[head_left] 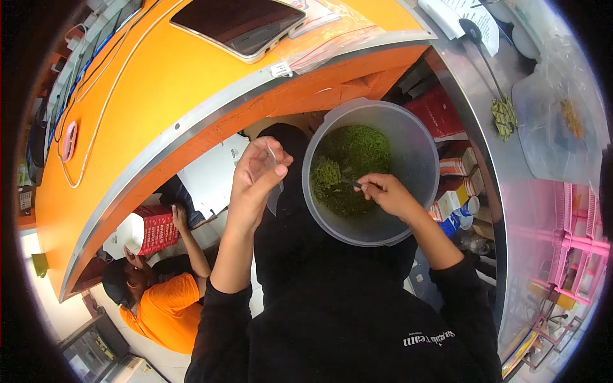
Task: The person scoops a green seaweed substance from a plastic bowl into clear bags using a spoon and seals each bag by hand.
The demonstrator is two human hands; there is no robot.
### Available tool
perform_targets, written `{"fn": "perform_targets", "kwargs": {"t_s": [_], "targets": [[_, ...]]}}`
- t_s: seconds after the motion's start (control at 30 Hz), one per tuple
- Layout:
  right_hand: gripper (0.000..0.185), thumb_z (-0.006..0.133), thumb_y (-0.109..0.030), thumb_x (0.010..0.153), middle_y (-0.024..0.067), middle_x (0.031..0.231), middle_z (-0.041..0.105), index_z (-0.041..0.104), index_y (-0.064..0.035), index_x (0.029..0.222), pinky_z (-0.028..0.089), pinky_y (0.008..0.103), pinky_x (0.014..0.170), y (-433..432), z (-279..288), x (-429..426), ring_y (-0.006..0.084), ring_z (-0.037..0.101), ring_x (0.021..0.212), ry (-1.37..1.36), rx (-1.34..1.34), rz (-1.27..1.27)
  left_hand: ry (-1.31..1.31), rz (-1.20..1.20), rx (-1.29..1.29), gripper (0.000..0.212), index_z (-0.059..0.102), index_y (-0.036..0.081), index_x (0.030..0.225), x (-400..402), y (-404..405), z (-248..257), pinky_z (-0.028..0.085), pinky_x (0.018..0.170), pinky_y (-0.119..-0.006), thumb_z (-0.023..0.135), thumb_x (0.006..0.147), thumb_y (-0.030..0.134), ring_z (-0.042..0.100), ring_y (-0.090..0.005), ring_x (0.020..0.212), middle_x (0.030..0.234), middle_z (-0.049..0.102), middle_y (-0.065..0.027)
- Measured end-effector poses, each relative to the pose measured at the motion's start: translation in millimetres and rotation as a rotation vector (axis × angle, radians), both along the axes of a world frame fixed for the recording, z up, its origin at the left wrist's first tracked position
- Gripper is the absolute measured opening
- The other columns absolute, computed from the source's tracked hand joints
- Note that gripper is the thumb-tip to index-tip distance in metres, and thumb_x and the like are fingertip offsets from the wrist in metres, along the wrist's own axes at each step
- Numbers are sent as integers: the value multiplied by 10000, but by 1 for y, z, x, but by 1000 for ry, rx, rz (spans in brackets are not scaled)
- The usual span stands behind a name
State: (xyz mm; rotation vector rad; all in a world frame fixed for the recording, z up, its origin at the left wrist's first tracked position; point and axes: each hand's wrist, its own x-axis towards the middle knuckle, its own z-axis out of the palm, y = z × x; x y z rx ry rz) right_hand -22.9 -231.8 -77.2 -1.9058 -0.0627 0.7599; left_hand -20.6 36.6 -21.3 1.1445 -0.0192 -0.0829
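A large translucent plastic tub [407,139] stands before me, with chopped green herbs [366,143] across its bottom. My right hand [385,191] reaches over its near part and grips the dark handle of a spoon [352,183]. The spoon's head is heaped with the green herbs and hidden under them. Left of the tub, my left hand [261,174] is raised with a small clear plastic zip bag [274,196] between thumb and fingers. Its red seal line shows near the fingers. No green is visible in the bag.
On the orange counter [158,62] lie a smartphone [237,24], clear zip bags [330,45] and cables. A black ladle [486,52] with green bits rests on the metal counter at right, beside a plastic container [546,129]. At lower left, a person in orange [165,306] holds a red box [155,230].
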Motion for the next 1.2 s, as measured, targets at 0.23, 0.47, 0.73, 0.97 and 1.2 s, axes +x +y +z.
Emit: {"fn": "perform_targets", "kwargs": {"t_s": [0.23, 0.47, 0.73, 0.97, 1.2], "targets": [[209, 506, -94, 887, 82, 770, 645, 629, 32, 1001, 457, 263, 632, 2, 11, -9, 112, 550, 641, -58, -64, 22, -27, -43, 176, 423, 525, 38, 1083, -3, -4, 3, 389, 762, -270, 710, 742, 207, 501, -138, 823, 833, 495, -9], [202, 520, -92, 863, 67, 749, 658, 641, 42, 955, 455, 258, 584, -20, 64, 3, 99, 560, 623, -188, 25, -69, -295, -28, 843, 510, 558, 56, 1025, 5, -18, 4, 428, 718, -287, 828, 612, 186, 510, -175, 779, 819, 512, -28], [177, 558, -135, 800, 183, 628, 596, 634, 21, 838, 484, 342, 569, -3, 110, 11, 242, 609, 564, -510, -256, 156, -694, -199, 1151, 697, 512, 77, 1164, 12, -81, 2, 428, 748, -378, 818, 549, 196, 554, -286, 832, 844, 562, -81], [89, 620, -143, 675, 48, 694, 549, 653, -82, 730, 467, 344, 587, 6, 114, -8, 213, 576, 698, -1149, -708, 227, -735, -151, 1147, 740, 502, 10, 1163, 23, -99, 20, 387, 850, -406, 816, 569, 321, 557, -289, 919, 992, 590, -133], [139, 624, -146, 647, 27, 694, 525, 667, -86, 765, 449, 313, 587, -2, 115, -17, 190, 548, 703, -1168, -696, 109, -548, -302, 1028, 435, 543, 88, 916, 29, -94, 7, 374, 846, -370, 797, 596, 237, 561, -259, 862, 837, 594, -33]]}}
